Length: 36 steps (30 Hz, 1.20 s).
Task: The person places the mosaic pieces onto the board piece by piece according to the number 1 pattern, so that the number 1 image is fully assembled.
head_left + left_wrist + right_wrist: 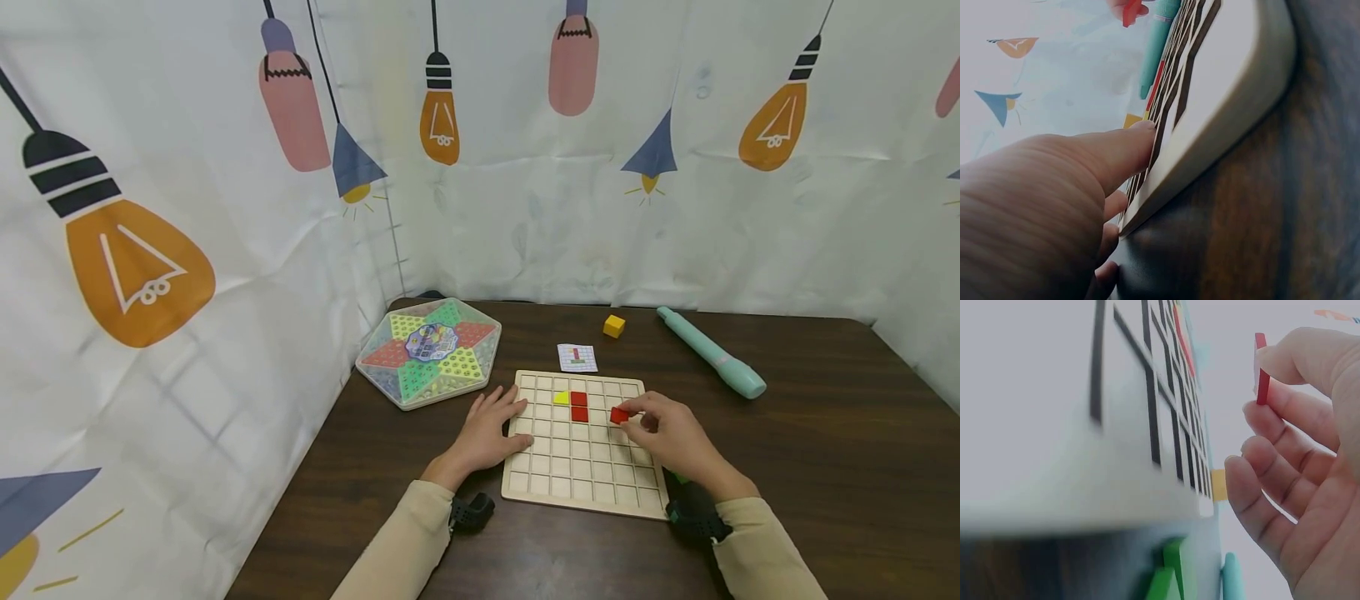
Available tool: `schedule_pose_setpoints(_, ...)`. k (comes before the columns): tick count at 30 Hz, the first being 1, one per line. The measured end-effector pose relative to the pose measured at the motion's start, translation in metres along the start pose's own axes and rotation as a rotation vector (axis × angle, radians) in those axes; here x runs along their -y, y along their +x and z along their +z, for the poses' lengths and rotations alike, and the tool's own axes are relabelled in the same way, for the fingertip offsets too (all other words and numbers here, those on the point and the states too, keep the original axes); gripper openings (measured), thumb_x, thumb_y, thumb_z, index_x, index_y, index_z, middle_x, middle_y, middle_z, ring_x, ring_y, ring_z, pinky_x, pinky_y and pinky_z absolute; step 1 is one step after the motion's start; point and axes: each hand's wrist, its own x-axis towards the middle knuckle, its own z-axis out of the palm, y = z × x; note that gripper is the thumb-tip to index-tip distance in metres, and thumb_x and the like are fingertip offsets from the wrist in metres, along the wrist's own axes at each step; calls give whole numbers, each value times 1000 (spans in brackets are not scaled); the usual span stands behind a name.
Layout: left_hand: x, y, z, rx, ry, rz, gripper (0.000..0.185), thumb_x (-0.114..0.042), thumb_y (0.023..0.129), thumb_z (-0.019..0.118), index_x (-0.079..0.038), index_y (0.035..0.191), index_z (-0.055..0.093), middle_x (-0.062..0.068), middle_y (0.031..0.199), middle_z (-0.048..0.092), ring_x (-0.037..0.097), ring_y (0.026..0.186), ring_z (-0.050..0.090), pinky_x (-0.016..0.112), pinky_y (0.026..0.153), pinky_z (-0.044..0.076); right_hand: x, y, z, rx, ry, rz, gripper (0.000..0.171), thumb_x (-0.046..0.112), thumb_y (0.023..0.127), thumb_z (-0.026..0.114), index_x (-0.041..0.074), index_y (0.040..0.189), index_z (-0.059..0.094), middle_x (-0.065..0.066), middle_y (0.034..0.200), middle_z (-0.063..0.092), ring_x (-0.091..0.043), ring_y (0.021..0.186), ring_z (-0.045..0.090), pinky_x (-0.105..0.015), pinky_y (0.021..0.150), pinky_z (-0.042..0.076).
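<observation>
Seen from a head camera looking down on a dark wooden tabletop (810,433), hemmed in behind and to the left by a white cloth backdrop (525,208) printed with lamp and bulb shapes. At centre, a pale wooden grid board (577,467), divided into square cells. Lying flat on the board's left edge, the left hand (491,433), fingers straight and slightly spread, thumb across the nearest cells, holding nothing. Above the board's right half, the right hand (667,433), pinching a small red tile (619,415) between thumb and fingertips; in the right wrist view, clearly raised off the board surface rather than seated in a cell. Already on the board, in the upper rows: a yellow triangle piece (561,398) and, touching its right side, two red square pieces (579,406) stacked one cell above the other. Just beyond the board's far edge, a small printed card (577,357). Farther back, a yellow cube (613,326), and to its right a long mint-green pen-shaped tool (712,353) lying diagonally. Left of the board, near the backdrop, a hexagonal Chinese checkers set (428,352) in a clear case. Partly hidden under the right wrist, by the board's near right corner, some green pieces (1169,572). Beige sleeves and dark wrist-mounted cameras on both arms.
</observation>
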Motion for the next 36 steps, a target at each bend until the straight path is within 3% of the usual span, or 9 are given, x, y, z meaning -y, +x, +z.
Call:
schedule_pose_setpoints(8,-1,2,3,-2,8,-14,62,-36,93,67,-10,146,48,9,159,28,32,148,16,55,119,5,27,-1,16,30,30,-68,21,13,87,74,16,107,74,8,95,62,-13,77,51,-24,63,46)
schedule_pose_setpoints(13,-2,3,4,-9,9,-16,62,-37,92,67,-11,146,49,9,159,28,32,149,16,54,119,5,38,-1,27,5,-18,-125,19,14,84,77,15,103,75,9,92,61,-11,71,48,-22,60,43)
schedule_pose_setpoints(25,-2,1,3,-12,-12,-13,62,-36,92,68,-9,145,49,11,158,30,35,148,17,56,119,5,26,4,39,-5,-79,-46,24,15,85,76,10,109,74,3,94,60,-11,69,45,-23,56,37)
schedule_pose_setpoints(36,-2,1,2,-19,-15,-12,62,-35,92,68,-9,144,50,11,158,30,36,148,16,56,119,5,27,8,48,-10,-123,-23,26,18,84,78,11,109,74,4,95,60,-10,71,45,-23,57,38)
